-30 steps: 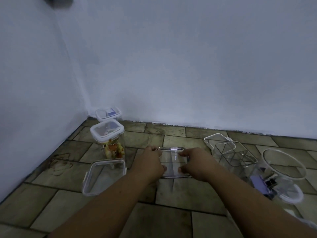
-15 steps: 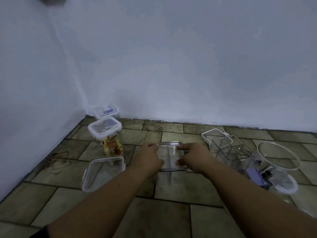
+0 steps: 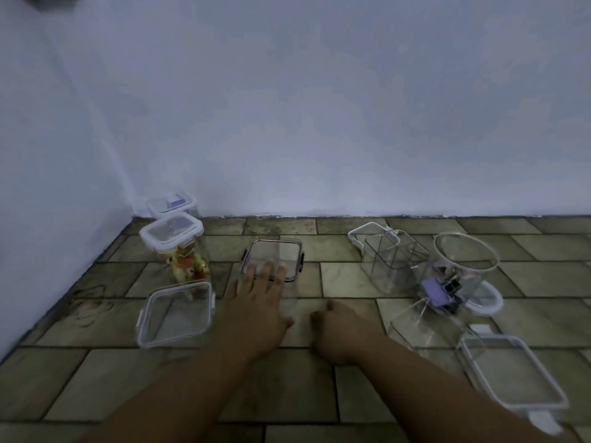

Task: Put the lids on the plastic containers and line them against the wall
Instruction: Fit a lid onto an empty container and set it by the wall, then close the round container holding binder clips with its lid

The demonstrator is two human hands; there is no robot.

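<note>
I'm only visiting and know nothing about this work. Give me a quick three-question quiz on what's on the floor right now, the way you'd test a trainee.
1. True or false: the tall jar with colourful contents has its lid on.
2. Which hand has its fingers on the centre container? A) left B) right C) both
3. Fill in: the small box in the corner stands against the ____.

Key:
1. True.
2. A, the left hand, with its fingers stretched out flat.
3. wall.
</note>
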